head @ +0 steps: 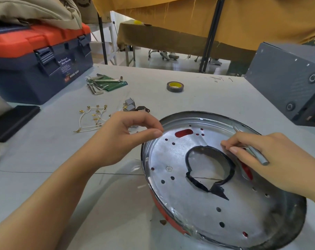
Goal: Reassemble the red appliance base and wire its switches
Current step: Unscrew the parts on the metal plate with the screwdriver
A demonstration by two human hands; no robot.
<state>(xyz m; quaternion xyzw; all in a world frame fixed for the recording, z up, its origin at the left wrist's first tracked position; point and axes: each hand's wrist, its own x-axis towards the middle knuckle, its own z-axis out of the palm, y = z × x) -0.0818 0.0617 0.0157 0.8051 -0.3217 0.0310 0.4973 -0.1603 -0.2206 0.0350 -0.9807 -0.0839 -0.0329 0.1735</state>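
The red appliance base [198, 201] lies on the table with its shiny metal inner plate facing up, a round hole with black edging in its middle. My right hand [264, 157] rests on the plate's right side and holds a thin grey metal tool [255, 154] between its fingers. My left hand [129, 134] hovers at the base's left rim, thumb and fingers curled towards each other; nothing shows between them. White wires with gold terminals [93, 118] lie left of it. A grey switch [130, 104] and a small dark part [143, 109] sit behind my left hand.
A blue and orange toolbox [41, 60] stands at the back left, with hex keys on a green pouch [106, 83] in front. A tape roll [175, 86] lies mid-table. A grey box [293, 83] stands at the right. A black block [12, 120] sits at the left edge.
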